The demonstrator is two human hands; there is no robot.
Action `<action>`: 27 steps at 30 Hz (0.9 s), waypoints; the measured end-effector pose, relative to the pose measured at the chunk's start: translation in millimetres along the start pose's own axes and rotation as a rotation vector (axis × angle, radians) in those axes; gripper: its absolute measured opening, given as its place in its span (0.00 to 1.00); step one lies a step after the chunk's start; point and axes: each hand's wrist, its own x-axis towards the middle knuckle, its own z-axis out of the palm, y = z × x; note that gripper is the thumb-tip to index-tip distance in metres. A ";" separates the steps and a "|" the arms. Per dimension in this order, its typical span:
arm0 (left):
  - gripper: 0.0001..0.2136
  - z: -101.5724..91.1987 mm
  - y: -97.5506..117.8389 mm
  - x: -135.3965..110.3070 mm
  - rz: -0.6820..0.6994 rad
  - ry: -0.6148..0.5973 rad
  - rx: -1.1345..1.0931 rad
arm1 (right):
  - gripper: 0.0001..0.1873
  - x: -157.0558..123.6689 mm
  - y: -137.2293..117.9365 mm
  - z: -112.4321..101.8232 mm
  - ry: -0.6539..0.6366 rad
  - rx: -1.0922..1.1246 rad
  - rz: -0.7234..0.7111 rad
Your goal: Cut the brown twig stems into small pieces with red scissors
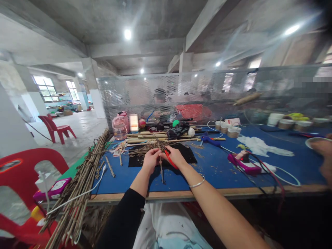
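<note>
Here, left fingers [155, 156] tight on a twig [161, 173], right fingers [173, 152] around red cutters [169, 159].

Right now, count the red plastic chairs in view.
2: near chair at the left edge beside the table; far chair back on the open floor, left. More may hide behind the mesh screen.

Mount: head-worn, at the near edge of the blue worktable [215, 173].
Facing: forward, slightly down, toward the perforated screen [207, 86] at 12 o'clock.
Nearness: left hand [150, 159] and right hand [176, 157] close, centre; 3 o'clock edge smeared, perhaps lens blur.
</note>
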 end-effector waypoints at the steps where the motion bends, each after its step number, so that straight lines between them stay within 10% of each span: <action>1: 0.19 -0.1 0.0 -0.2 -0.005 -0.001 -0.004 | 0.25 0.1 0.3 0.0 -0.003 -0.040 0.020; 27: 0.19 0.2 -0.7 1.6 -0.006 0.023 0.000 | 0.23 -0.1 2.6 5.9 -0.003 -0.026 -0.001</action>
